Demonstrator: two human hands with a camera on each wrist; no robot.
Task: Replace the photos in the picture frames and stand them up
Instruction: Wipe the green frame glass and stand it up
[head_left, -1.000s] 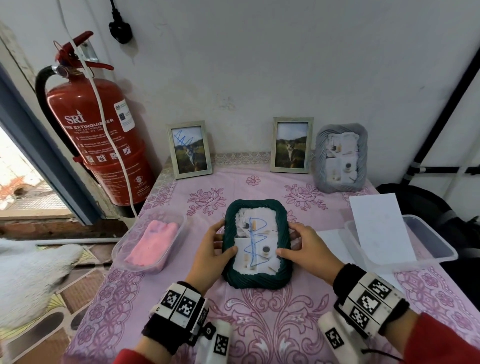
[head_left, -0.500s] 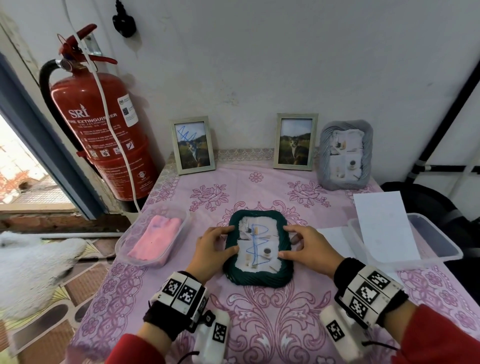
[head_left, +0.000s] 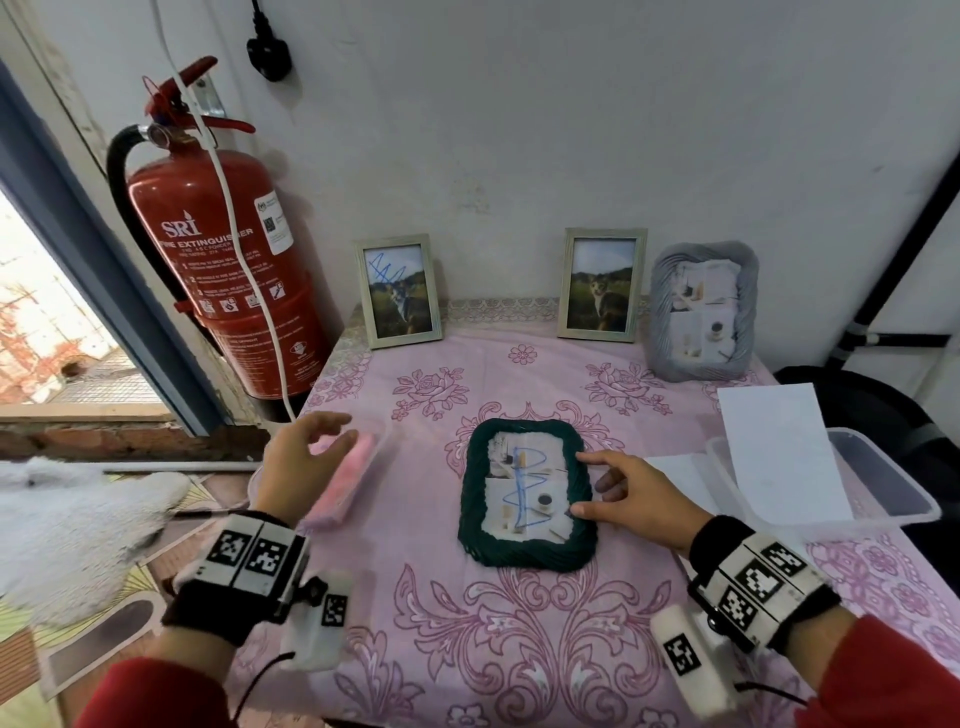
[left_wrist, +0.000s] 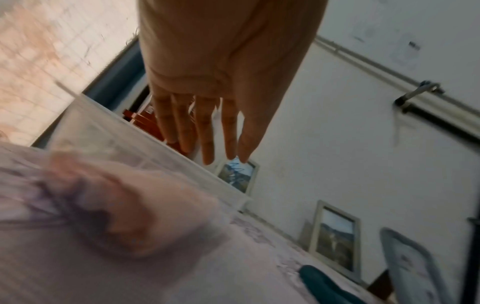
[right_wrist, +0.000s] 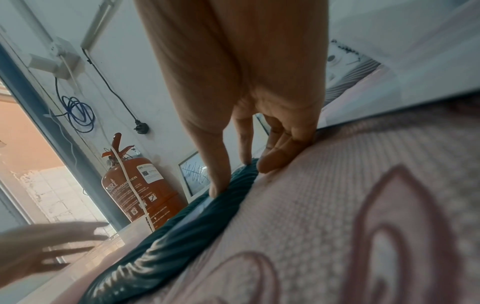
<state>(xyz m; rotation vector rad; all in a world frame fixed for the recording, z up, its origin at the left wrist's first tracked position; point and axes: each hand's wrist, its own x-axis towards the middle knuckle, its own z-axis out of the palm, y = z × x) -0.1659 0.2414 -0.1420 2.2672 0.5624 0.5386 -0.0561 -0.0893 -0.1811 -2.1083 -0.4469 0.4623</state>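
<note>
altogether four frames: one dark green frame (head_left: 525, 493) flat at centre, three upright along the top. right hand (head_left: 631, 493) rests straight fingers on its right edge; left hand (head_left: 296, 460) hovers spread and empty at centre left, above one pink cloth (head_left: 345, 480).

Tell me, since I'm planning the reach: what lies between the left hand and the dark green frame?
Head view: only bare pink tablecloth separates left hand from dark green frame.
</note>
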